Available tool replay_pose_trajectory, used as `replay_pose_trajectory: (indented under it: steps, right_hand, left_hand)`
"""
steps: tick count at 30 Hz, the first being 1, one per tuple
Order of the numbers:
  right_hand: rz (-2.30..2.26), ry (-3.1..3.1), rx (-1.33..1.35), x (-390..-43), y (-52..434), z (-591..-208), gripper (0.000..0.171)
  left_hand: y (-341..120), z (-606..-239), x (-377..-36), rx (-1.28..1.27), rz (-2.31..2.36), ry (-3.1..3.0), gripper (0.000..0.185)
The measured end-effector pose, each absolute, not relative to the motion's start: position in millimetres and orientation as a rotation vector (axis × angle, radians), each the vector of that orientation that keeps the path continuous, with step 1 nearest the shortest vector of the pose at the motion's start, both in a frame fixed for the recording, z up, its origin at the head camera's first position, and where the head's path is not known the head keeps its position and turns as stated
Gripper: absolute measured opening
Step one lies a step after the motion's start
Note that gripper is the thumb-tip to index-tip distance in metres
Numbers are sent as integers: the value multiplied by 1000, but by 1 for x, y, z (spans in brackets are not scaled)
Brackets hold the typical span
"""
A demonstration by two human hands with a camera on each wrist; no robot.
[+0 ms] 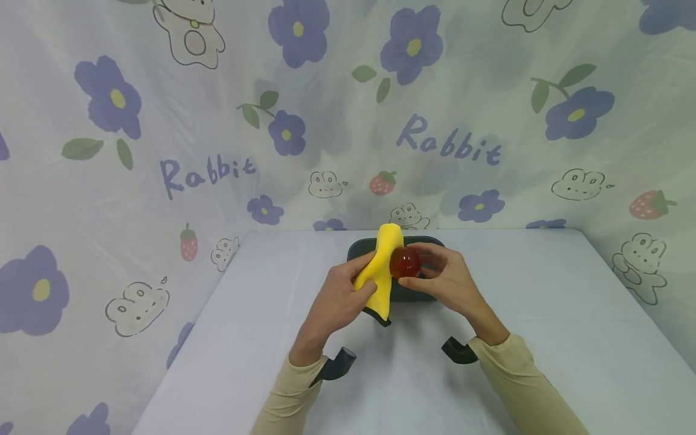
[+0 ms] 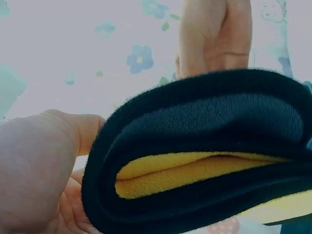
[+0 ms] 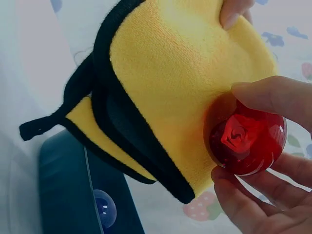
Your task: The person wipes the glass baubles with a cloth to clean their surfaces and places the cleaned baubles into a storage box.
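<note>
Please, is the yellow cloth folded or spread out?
Folded: the cloth shows dark-edged layers doubled over in the left wrist view, and the left hand holds it.

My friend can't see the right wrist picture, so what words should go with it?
A right hand holds a shiny red ball with a rose-like shape inside, in front of a yellow cloth with black edges. The left hand, partly out of view, holds the cloth near the top. Below left, a bluish round thing shows in a dark green tray.
</note>
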State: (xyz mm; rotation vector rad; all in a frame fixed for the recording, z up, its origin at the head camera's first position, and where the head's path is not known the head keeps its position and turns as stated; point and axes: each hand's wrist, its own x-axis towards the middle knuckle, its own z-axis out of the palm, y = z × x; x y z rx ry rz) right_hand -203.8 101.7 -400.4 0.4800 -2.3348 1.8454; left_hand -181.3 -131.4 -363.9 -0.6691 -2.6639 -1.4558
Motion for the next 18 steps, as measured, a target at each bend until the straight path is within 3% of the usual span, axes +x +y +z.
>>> replay_pose_trajectory:
  steps: [18]
  right_hand:
    - [1656,-2375,660,-197,97,-400,59]
  left_hand:
    - [-132,-362,-180,-666,-1417,-2646,52]
